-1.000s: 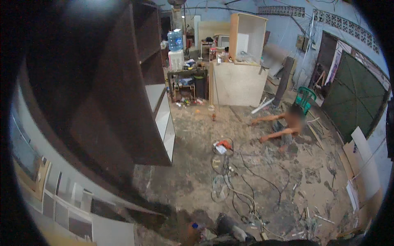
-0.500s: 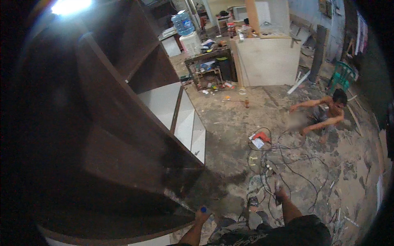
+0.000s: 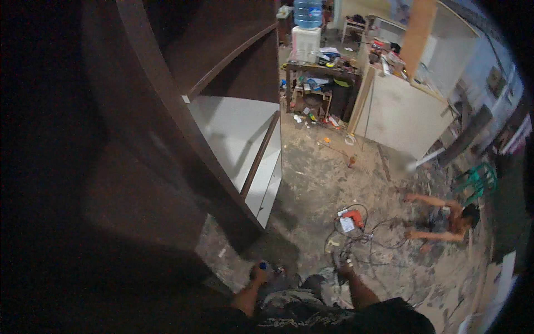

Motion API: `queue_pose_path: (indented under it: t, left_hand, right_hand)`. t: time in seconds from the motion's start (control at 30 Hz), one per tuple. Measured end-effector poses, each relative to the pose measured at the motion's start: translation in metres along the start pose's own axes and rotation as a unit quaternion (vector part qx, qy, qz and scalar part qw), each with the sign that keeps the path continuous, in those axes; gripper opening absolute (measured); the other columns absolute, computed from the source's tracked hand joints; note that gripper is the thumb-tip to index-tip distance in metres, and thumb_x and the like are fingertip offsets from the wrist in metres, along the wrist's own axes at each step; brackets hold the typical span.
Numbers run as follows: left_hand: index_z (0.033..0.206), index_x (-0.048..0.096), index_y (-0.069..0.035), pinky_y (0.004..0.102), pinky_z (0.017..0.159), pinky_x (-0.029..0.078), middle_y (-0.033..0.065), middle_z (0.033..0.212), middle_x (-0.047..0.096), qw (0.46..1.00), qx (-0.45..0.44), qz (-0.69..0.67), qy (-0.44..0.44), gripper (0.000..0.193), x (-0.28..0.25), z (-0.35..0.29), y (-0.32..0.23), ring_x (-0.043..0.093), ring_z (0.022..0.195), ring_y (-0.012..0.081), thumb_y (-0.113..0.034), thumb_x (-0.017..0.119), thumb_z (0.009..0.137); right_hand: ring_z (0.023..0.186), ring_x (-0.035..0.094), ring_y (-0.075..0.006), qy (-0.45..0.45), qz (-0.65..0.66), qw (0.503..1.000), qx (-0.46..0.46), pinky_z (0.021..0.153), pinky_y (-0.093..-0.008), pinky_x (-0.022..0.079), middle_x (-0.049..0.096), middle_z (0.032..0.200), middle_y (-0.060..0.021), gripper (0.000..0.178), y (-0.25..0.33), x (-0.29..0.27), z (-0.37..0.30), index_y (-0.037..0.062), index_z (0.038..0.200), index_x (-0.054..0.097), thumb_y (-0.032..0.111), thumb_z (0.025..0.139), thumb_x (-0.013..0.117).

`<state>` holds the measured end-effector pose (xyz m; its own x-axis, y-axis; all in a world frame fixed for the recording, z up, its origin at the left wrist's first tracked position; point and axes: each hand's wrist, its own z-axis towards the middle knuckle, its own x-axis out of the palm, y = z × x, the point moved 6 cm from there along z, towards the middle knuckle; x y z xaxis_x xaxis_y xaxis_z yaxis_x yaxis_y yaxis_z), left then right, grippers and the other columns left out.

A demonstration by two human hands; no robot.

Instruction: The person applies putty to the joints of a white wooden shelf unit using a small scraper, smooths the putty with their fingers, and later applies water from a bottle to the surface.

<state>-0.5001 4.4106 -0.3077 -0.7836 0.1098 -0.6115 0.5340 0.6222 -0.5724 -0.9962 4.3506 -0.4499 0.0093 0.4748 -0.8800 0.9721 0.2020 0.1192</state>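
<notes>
My left hand (image 3: pixel 259 273) is closed round a small thing with a round blue end (image 3: pixel 263 266), whose kind I cannot make out. It is low in front of me, just right of a large dark brown cabinet (image 3: pixel 150 145) with white inner compartments (image 3: pixel 233 125). My right hand (image 3: pixel 346 271) is over the floor near tangled dark cables (image 3: pixel 361 245). Its fingers look closed, with a dark, slim shape beside them too blurred to name. Beyond the cables lies an orange power drill (image 3: pixel 354 217) beside a white paper (image 3: pixel 346 224).
A person (image 3: pixel 445 222) sits on the floor at right, near a green plastic chair (image 3: pixel 477 181). Farther off are a cluttered workbench (image 3: pixel 320 68), a water dispenser (image 3: pixel 306 44) and a pale wooden cabinet (image 3: pixel 397 114). Scraps lie about the dirty concrete floor (image 3: pixel 311 183).
The view has swung, so the cabinet stands more upright. My right hand has come left, closer to my body. My left hand still holds the blue-ended thing, now clear of the cabinet's lower edge.
</notes>
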Motion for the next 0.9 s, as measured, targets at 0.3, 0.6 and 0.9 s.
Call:
queue_pose_path:
  t: [0.3,0.6,0.9]
  left_hand:
    - [0.132,0.056,-0.012,0.0458,0.099,0.049,0.0151,0.129,0.061,0.985,-0.1,0.075,-0.117,0.08,-0.142,0.051,0.044,0.059,0.119,0.0347,-0.042,0.088,0.065]
    - [0.129,0.059,-0.017,0.0473,0.095,0.049,0.017,0.123,0.063,0.997,-0.054,0.039,0.04,0.076,-0.062,0.17,-0.174,0.06,0.117,0.0358,-0.039,0.088,0.062]
    - [0.128,0.061,-0.018,0.0464,0.096,0.048,0.0167,0.127,0.061,0.985,0.163,-0.039,0.048,0.078,-0.013,0.293,-0.395,0.06,0.116,0.0376,-0.044,0.089,0.061]
  right_hand:
    - [0.11,0.062,-0.0296,0.22,0.427,0.846,0.231,0.093,-0.0494,0.046,0.066,0.113,-0.0158,0.057,0.068,-0.008,-0.037,0.011,0.135,0.054,0.025,0.083,0.069]
    - [0.107,0.061,-0.0283,0.152,0.404,0.885,0.175,0.089,-0.0452,0.049,0.062,0.119,-0.0179,0.068,-0.059,-0.124,0.136,0.004,0.14,0.045,0.019,0.079,0.072]
    - [0.091,0.063,-0.0264,-0.035,0.515,0.845,0.14,0.079,-0.0418,0.053,0.065,0.104,-0.0146,0.06,-0.107,-0.346,0.397,0.0007,0.131,0.051,0.007,0.076,0.073]
